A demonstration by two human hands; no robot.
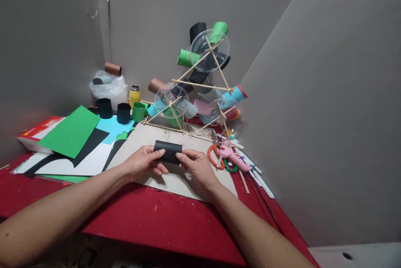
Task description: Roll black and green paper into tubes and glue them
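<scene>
Between my two hands is a black paper tube, lying sideways a little above a pale board. My left hand grips its left end, thumb on the front. The right end is pinched by my right hand, its thumb also on the front and its fingers partly hidden behind. Right of my right hand lie orange-handled scissors and a pink glue gun. Beyond the board stand wheel-like models made of clear plastic discs, wooden sticks and coloured tubes.
At left, a green paper sheet lies over white and black sheets and a red box. Behind them are black paper rings, a green ring, a yellow bottle and a plastic bag. White sticks lie at right.
</scene>
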